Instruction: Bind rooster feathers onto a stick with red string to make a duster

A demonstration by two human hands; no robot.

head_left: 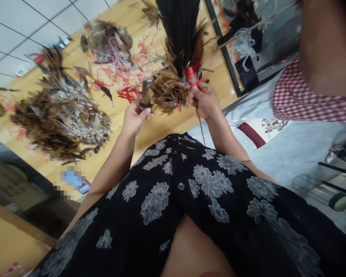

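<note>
My right hand (206,100) is closed round the neck of a bundle of long black feathers (178,27). Red binding (191,74) wraps the bundle there, and a thin stick (201,129) runs down below my fist. Between the thumb and fingers of my left hand (135,116) is a small tuft of dark brown feathers (146,100). Just right of that tuft, touching or nearly touching it, a clump of brown feathers (168,90) lies beside the bound neck.
A big heap of brown and grey feathers (66,111) covers the left of the wooden table (152,132). Farther back lie another feather pile (106,38) and red and white string scraps (123,73). A phone (83,187) rests near the left edge. Another person's checked garment (311,92) is at right.
</note>
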